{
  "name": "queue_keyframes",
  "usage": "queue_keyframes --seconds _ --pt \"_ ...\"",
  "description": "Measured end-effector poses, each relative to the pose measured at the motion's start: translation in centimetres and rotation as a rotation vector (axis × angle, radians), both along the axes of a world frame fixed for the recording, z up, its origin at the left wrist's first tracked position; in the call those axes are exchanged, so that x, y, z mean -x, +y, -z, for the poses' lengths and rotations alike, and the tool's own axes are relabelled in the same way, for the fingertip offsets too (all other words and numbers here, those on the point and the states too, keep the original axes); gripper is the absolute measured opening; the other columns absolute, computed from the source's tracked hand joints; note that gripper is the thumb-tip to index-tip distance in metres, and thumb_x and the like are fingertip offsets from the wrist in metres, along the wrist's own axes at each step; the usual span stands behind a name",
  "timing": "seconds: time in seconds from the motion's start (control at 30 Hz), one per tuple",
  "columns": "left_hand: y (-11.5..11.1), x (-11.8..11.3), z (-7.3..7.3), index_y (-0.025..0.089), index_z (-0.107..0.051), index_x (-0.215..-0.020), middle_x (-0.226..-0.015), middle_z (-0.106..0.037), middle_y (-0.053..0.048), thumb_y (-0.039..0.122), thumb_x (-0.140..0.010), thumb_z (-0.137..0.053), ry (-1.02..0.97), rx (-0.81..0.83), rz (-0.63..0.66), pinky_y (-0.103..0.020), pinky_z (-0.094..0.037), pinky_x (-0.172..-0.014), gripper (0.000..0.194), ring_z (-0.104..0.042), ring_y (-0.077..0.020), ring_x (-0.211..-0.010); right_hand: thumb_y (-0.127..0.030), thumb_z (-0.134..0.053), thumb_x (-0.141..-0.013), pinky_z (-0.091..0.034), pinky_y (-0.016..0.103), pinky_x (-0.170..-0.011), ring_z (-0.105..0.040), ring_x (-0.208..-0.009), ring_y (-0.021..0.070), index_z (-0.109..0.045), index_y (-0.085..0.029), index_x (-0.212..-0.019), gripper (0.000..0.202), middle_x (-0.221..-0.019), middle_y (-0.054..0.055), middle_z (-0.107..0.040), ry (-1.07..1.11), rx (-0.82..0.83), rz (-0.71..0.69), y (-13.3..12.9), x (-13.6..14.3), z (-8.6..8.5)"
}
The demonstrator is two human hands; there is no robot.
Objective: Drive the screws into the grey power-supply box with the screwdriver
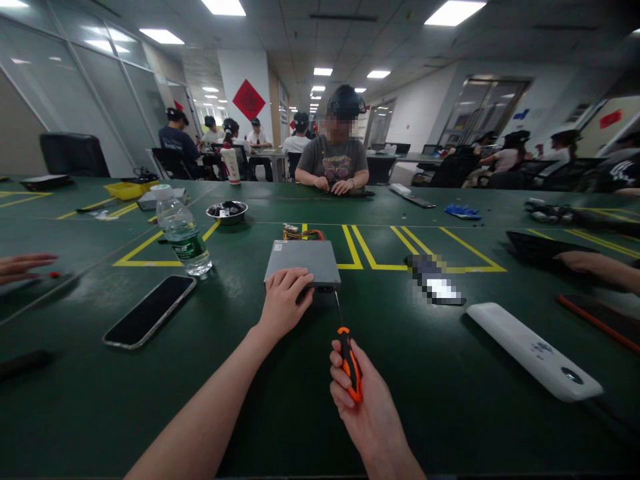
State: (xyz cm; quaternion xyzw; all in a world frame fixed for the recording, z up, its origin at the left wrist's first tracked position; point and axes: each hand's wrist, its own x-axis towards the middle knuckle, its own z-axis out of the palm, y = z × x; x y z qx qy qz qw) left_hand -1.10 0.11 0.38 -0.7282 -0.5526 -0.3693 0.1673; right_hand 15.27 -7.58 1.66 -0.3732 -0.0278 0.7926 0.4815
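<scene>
A grey metal box (304, 257) with colored cables (313, 235) at its back lies on the green table (280, 427). My left hand (286, 300) rests over its front left part, fingers on the top and front edge, thumb near the black socket. My right hand (357, 393) is closed round the orange and black handle of a screwdriver (350, 363). The screwdriver's thin shaft points away from me, and its tip is at the box's front right corner. Whether the tip sits in a screw is too small to tell.
Left of the box are a phone (151, 312), a water bottle (184, 237) and a metal bowl (227, 212). On the right lie a blurred-out device (437, 283) and a white device (533, 347). A person (334, 160) sits opposite; others' hands show at both sides.
</scene>
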Motion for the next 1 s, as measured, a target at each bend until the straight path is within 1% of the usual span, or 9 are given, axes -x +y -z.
queue_keyframes --seconds 0.1,0.27,0.43,0.6,0.67,0.73,0.87,0.93,1.0 --pt "0.0 0.0 0.0 0.025 -0.057 -0.1 -0.109 -0.062 -0.003 0.024 -0.082 -0.053 -0.004 0.002 -0.004 -0.038 -0.034 -0.085 0.019 -0.05 -0.0209 -0.103 -0.026 -0.049 -0.087 -0.025 0.01 -0.028 -0.034 -0.035 0.0012 -0.057 -0.011 -0.082 0.018 -0.065 0.002 -0.056 0.002 -0.001 0.022 0.0 0.2 -0.5" --pt "0.0 -0.1 0.1 0.025 -0.056 -0.1 -0.109 -0.061 -0.002 0.025 -0.082 -0.053 -0.013 -0.001 -0.007 -0.038 -0.034 -0.085 0.018 -0.051 -0.0205 -0.102 -0.015 -0.048 -0.087 -0.023 0.009 -0.028 -0.034 -0.037 0.001 -0.055 -0.01 -0.077 0.013 -0.064 0.001 -0.053 0.038 -0.013 0.071 0.1 0.1 -0.7" --pt "0.0 -0.1 0.1 0.025 -0.057 -0.1 -0.109 -0.062 -0.003 0.024 -0.082 -0.053 -0.021 -0.004 -0.009 -0.038 -0.035 -0.085 0.019 -0.051 -0.021 -0.102 -0.022 -0.04 -0.091 -0.025 0.009 -0.028 -0.037 -0.039 0.0019 -0.056 -0.01 -0.081 0.022 -0.066 0.003 -0.054 0.088 0.03 0.02 0.2 0.1 -0.5" --pt "0.0 -0.1 0.2 0.025 -0.057 -0.1 -0.109 -0.062 -0.003 0.024 -0.082 -0.053 -0.027 -0.002 -0.002 -0.039 -0.034 -0.086 0.019 -0.051 -0.0209 -0.102 -0.019 -0.046 -0.088 -0.027 0.01 -0.027 -0.042 -0.041 0.0035 -0.057 -0.01 -0.083 0.015 -0.069 0.005 -0.056 0.052 0.015 0.039 0.3 0.3 -0.5" --pt "0.0 -0.1 0.1 0.025 -0.057 -0.1 -0.11 -0.062 -0.003 0.024 -0.082 -0.053 -0.025 0.001 -0.004 -0.038 -0.035 -0.085 0.019 -0.051 -0.0208 -0.103 -0.016 -0.048 -0.087 -0.026 0.009 -0.027 -0.041 -0.041 0.0025 -0.056 -0.01 -0.081 0.012 -0.069 0.004 -0.055 0.064 0.032 0.049 0.3 0.2 -0.7" --pt "0.0 -0.1 0.1 0.025 -0.057 -0.1 -0.11 -0.062 -0.003 0.024 -0.082 -0.053 -0.021 0.001 -0.007 -0.038 -0.035 -0.085 0.019 -0.051 -0.0208 -0.103 -0.015 -0.044 -0.089 -0.025 0.008 -0.028 -0.039 -0.04 0.0012 -0.056 -0.008 -0.083 0.014 -0.069 0.004 -0.054 0.113 0.061 0.036 0.4 -0.1 -1.0" --pt "-0.1 -0.1 -0.1 0.025 -0.057 -0.1 -0.109 -0.062 -0.003 0.024 -0.082 -0.053 -0.019 0.007 -0.002 -0.038 -0.034 -0.086 0.019 -0.051 -0.0206 -0.103 -0.021 -0.034 -0.095 -0.026 0.008 -0.027 -0.036 -0.037 0.0007 -0.055 -0.006 -0.097 0.026 -0.066 0.001 -0.05 0.211 0.059 -0.045 0.5 -0.3 -1.3" --pt "-0.1 -0.1 -0.1 0.025 -0.057 -0.1 -0.11 -0.061 -0.003 0.024 -0.082 -0.052 -0.017 0.016 -0.003 -0.038 -0.034 -0.085 0.018 -0.051 -0.0207 -0.104 -0.02 -0.034 -0.095 -0.026 0.008 -0.027 -0.035 -0.037 0.0009 -0.055 -0.006 -0.1 0.026 -0.067 0.001 -0.051 0.192 0.031 -0.044 0.5 -0.2 -1.2" --pt "-0.1 -0.1 -0.1 0.025 -0.057 -0.1 -0.109 -0.062 -0.003 0.024 -0.083 -0.052 -0.015 0.015 -0.002 -0.038 -0.034 -0.085 0.018 -0.051 -0.0207 -0.104 -0.019 -0.036 -0.094 -0.025 0.008 -0.026 -0.038 -0.039 0.0013 -0.055 -0.006 -0.095 0.023 -0.07 0.003 -0.052 0.155 0.018 -0.018 0.5 -0.1 -1.0"
